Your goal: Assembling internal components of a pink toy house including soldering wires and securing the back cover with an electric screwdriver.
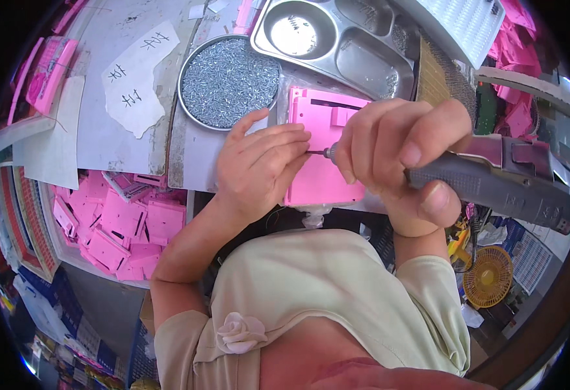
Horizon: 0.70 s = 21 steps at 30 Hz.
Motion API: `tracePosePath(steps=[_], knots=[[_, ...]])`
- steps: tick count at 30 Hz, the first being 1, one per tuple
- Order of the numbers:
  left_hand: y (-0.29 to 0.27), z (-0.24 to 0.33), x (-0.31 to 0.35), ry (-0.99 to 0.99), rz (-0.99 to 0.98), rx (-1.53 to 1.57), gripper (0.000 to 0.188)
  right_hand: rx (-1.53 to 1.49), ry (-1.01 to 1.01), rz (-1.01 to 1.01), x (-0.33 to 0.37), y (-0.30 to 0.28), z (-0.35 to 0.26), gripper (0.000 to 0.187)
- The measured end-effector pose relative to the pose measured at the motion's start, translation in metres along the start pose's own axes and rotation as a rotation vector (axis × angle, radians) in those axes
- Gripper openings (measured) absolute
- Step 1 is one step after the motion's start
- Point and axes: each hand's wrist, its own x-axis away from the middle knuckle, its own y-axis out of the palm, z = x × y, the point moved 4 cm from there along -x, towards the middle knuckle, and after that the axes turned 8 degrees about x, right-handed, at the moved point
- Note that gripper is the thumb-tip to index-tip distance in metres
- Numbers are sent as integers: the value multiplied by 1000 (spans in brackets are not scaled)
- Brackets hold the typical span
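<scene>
Workbench (113,140) grey, cluttered | hands: left (259,166) steadies pink panel (321,140), right (402,159) grips electric screwdriver (499,182)

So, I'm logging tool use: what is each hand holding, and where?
Right hand wraps the grey electric screwdriver around its body. Left hand pinches a screw at the bit tip over the pink plastic panel.

A round metal dish of small screws (229,81) is sitting far-left of the flat pink plastic panel (321,146), a compartmented steel tray (337,39) lying beyond.
</scene>
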Motion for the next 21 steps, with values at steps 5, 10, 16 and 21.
tracePosePath(steps=[5, 10, 16, 21], knots=[[0, -9, 5, -92, 50, 145, 21, 31, -29, 17, -5, -2, 6, 29], [-14, -20, 0, -88, 95, -134, 12, 176, -117, 28, -26, -23, 28, 27], [11, -4, 8, 5, -86, 27, 21, 106, -104, -60, -34, -37, 54, 18], [21, 1, 17, -14, -72, -84, 24, 109, -57, -72, -35, -35, 61, 20]])
